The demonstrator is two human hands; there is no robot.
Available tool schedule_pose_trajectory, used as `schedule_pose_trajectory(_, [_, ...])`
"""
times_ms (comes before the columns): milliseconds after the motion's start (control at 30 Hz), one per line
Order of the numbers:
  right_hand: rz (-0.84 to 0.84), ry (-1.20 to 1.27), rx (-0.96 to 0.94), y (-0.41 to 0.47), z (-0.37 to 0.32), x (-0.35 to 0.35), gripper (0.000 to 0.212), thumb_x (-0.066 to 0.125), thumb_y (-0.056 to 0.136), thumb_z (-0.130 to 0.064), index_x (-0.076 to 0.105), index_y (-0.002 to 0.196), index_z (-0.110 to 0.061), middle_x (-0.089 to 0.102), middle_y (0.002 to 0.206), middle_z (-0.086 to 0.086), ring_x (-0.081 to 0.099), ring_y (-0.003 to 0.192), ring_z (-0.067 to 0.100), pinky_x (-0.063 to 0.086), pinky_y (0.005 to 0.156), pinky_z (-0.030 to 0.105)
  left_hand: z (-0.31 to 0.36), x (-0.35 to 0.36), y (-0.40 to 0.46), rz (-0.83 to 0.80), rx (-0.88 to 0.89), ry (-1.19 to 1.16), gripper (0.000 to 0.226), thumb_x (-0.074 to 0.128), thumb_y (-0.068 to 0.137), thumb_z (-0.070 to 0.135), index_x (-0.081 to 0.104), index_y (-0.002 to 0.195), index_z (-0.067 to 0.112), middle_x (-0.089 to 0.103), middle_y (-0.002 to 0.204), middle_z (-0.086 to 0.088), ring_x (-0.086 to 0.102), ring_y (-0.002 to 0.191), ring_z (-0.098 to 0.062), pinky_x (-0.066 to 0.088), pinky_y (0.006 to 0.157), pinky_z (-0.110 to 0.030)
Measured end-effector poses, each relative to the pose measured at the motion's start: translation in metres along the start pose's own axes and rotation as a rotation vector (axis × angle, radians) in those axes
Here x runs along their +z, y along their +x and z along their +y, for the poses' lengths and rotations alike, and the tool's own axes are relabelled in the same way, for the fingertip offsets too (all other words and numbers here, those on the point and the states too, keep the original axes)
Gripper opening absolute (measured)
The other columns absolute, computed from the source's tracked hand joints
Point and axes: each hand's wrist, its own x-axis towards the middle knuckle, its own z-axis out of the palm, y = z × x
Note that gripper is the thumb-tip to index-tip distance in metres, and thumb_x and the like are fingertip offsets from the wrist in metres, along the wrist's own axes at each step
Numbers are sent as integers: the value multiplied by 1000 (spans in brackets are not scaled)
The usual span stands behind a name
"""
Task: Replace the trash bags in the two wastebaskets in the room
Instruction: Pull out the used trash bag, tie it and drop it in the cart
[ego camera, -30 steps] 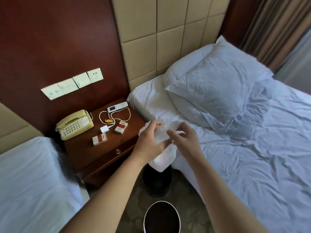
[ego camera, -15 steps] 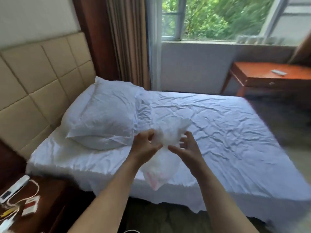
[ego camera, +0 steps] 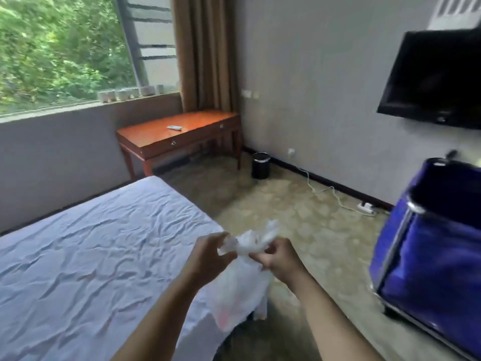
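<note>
A white, thin trash bag [ego camera: 240, 285] with something reddish showing through its bottom hangs in front of me. My left hand [ego camera: 208, 255] and my right hand [ego camera: 277, 259] both pinch its gathered top, close together, above the bed's foot corner. A black wastebasket [ego camera: 260, 165] with a shiny rim stands on the floor by the far wall, to the right of the desk, well away from both hands.
A bed [ego camera: 86, 256] with a wrinkled white sheet fills the left. A wooden desk [ego camera: 179, 136] stands under the window. A blue cart [ego camera: 429, 243] is at the right, a wall TV [ego camera: 434, 79] above it. A white cable and power strip [ego camera: 365, 207] lie along the wall.
My view has swung right, from the nightstand and pillow, past the window, to the far wall, the wastebasket and the blue cart. Both hands have kept hold of the bag's top.
</note>
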Motion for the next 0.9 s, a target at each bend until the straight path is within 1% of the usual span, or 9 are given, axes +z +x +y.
schedule_pose_trajectory(100, [119,-72,91,43,40,-111,51,73,57,-47,71,91,-10,73,83,14,69,73,16,56,66,46,51,92,93,-122,80,36,31,80,73,20,75,102,15,76,94,0,70,85,-17,47,73,-20])
schedule_pose_trajectory(167, [224,-77,161,64,60,-184,53,73,54,-49,71,92,-13,74,86,6,71,79,16,57,69,42,89,149,146,-205,146,26,24,79,73,20,75,97,18,76,91,0,70,83,-20,49,72,-25])
schedule_pose_trajectory(267, [425,-30,238,84,82,-284,25,78,64,-32,69,83,-19,72,80,-2,69,71,11,55,62,30,153,236,220,-318,281,8,22,76,73,20,74,95,20,75,87,2,66,79,-18,47,68,-25])
schedule_pose_trajectory(333, [513,-21,238,90,87,-328,20,78,67,-28,65,81,-23,71,80,-6,67,71,9,52,61,24,184,274,251,-357,314,0,25,75,73,20,74,98,19,74,89,2,66,81,-17,47,69,-24])
schedule_pose_trajectory(433, [699,-4,232,98,103,-396,22,79,67,-28,66,84,-25,73,86,-7,68,83,12,55,73,30,234,336,296,-428,381,-99,22,75,71,15,73,93,20,70,81,8,64,76,-14,50,68,-24])
schedule_pose_trajectory(533, [847,28,222,112,121,-482,16,75,76,-17,65,84,-27,71,83,-7,66,83,9,50,71,23,296,416,356,-538,447,-148,21,73,70,12,71,86,24,60,72,16,57,66,-10,41,60,-15])
schedule_pose_trajectory(700, [1084,52,211,137,167,-609,6,69,75,-18,64,77,-22,65,69,-6,59,70,7,48,66,30,387,548,433,-666,626,-226,20,70,75,8,71,93,18,61,88,9,56,77,-6,37,63,-4])
schedule_pose_trajectory(833, [1192,80,322,135,197,-678,26,67,81,-7,69,106,-13,74,100,-1,69,94,11,54,78,20,433,628,456,-714,660,-257,16,68,79,4,70,93,12,64,97,3,60,84,-19,45,67,-19])
schedule_pose_trajectory(900, [1232,69,397,128,215,-713,30,68,77,-13,69,107,-13,74,103,6,69,98,20,56,85,30,455,667,460,-812,636,-236,17,67,80,4,68,94,13,62,103,3,58,88,-20,44,67,-20])
